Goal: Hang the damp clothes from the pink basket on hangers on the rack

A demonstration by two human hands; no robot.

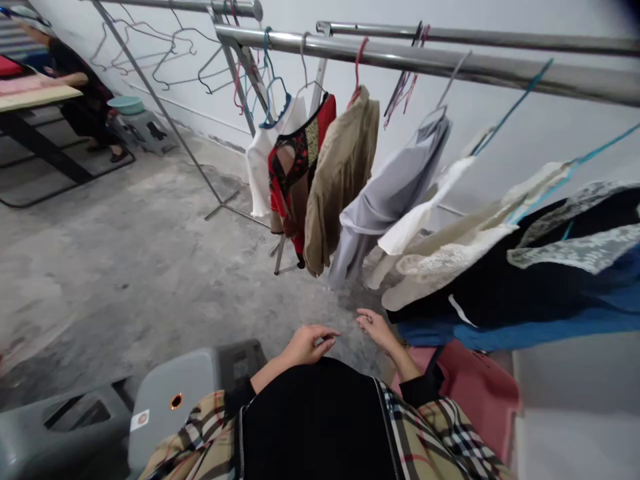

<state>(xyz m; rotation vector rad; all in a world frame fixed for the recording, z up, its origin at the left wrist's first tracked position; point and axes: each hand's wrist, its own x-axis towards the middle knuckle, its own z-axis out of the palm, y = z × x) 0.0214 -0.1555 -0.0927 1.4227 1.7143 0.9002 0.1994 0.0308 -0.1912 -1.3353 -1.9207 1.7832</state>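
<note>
In front of my black top, my left hand is held with its fingers stretched forward and the thumb apart, holding nothing. My right hand is a short way to the right, its fingers loosely bent and apart, and nothing shows in it. Neither hand touches the clothes. Nearest to the right hand hang a grey garment and a black garment with blue cloth below it. A brown shirt, a red patterned top and a white top hang further left on the metal rail.
Grey plastic stools stand at my left, and a pink plastic tub at my right. Bare hangers hang at the back. A person sits by a table at far left, near a green basin.
</note>
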